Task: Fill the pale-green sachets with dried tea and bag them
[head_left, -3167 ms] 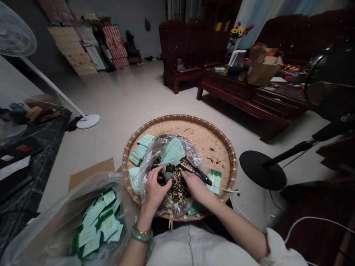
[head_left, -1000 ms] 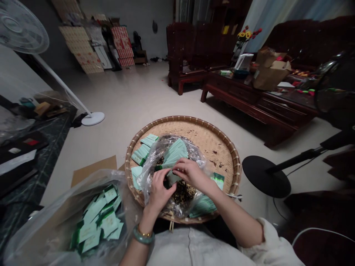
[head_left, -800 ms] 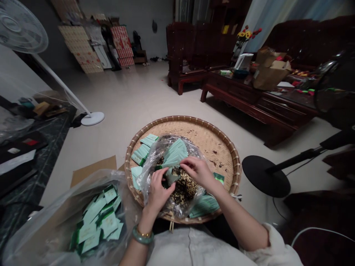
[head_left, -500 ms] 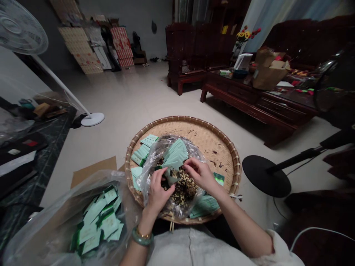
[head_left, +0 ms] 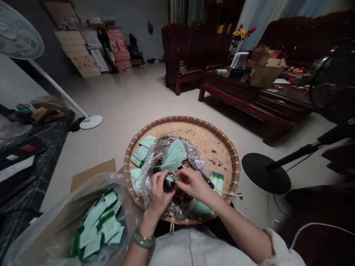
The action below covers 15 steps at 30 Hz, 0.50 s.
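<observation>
My left hand (head_left: pixel 159 192) is shut on a small pale green sachet (head_left: pixel 169 178) over a clear plastic bag (head_left: pixel 146 177). My right hand (head_left: pixel 192 183) has its fingertips at the sachet's edge and grips a black corded hand sealer (head_left: pixel 202 176), whose tip points up and left. The bag lies in a round woven bamboo tray (head_left: pixel 213 147), holding a dark and golden dried leaf mix (head_left: pixel 177 195) and a stack of pale green sachets (head_left: pixel 173 157). More sachets (head_left: pixel 142 151) lie on the tray beside the bag.
A large plastic bag (head_left: pixel 97 221) of filled green sachets sits at front left on cardboard (head_left: pixel 93 173). Black fan base (head_left: pixel 266 173) stands right of the tray, white fan base (head_left: pixel 91 122) to the left. Dark wooden furniture (head_left: pixel 230 88) stands beyond.
The black sealer, hidden half a second ago, now shows at my right hand. My right hand has moved closer to my left, and the leaf mix is more covered.
</observation>
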Motion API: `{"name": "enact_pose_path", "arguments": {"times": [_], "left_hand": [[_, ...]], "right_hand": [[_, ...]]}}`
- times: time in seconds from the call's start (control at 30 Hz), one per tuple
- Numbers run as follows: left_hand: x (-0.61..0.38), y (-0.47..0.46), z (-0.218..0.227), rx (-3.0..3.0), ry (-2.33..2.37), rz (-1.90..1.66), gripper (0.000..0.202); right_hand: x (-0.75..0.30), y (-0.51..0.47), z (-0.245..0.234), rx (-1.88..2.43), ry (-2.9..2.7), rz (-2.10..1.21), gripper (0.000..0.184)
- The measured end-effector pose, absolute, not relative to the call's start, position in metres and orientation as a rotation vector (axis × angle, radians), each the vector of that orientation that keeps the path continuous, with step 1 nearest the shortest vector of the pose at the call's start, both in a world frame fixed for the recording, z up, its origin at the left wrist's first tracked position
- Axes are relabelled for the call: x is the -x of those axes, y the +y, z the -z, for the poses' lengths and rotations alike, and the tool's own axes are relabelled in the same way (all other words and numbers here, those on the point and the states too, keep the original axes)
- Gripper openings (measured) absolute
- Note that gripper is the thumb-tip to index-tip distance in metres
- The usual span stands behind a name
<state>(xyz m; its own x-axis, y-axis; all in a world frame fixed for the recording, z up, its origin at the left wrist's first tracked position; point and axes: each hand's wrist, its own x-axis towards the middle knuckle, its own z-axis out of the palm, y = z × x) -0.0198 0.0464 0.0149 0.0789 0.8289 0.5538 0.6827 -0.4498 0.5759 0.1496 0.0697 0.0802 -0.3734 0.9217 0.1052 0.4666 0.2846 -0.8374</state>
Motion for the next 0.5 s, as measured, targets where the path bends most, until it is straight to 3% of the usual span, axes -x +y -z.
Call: {"name": "enact_pose_path", "arguments": {"times": [0.2, 0.5], "left_hand": [[0.03, 0.048, -0.023, -2.189, 1.456, -1.051, 0.06], [0.04, 0.061, -0.038, -1.685, 1.336, -0.984, 0.012]], "right_hand": [[-0.155, 0.077, -0.075, 1.208, -2.074, -0.932, 0.017], [-0.175, 0.086, -0.083, 1.151, -1.947, -0.958, 0.012]]}}
